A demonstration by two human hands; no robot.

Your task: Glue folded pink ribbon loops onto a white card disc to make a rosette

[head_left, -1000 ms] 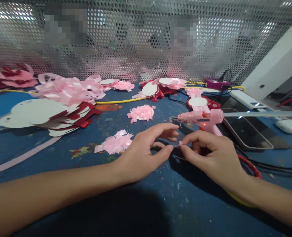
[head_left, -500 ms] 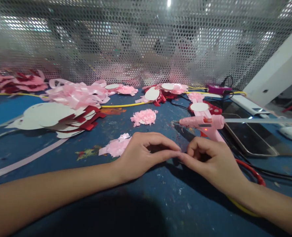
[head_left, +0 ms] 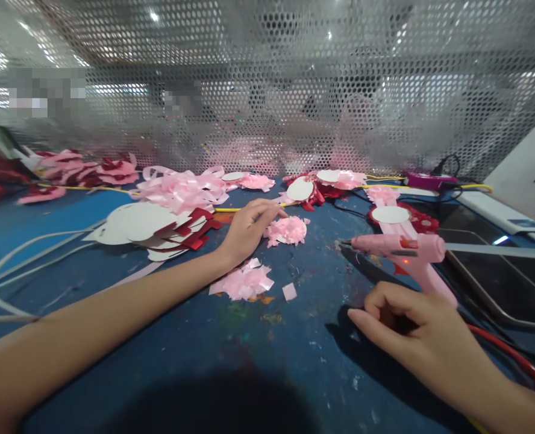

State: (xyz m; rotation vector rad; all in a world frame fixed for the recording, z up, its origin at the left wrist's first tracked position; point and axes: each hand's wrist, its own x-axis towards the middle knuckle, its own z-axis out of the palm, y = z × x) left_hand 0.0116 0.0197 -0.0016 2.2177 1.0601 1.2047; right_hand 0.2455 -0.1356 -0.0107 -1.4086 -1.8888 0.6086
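Left hand [head_left: 252,228] hovering right at the ruffled pink disc [head_left: 289,230]
Right hand [head_left: 414,331] is sitting half-curled near the pink glue gun [head_left: 385,244], can't tell if either's gripping anything.

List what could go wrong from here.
1. Burn: the glue gun has its red light lit, and the right hand is near its handle. If the nozzle is hot, a careless reach could touch it.
2. Stray piece: the small pink square lies loose on the table and could get swept aside.
3. Bump: the left hand, beside the frilly pink disc, might nudge it.
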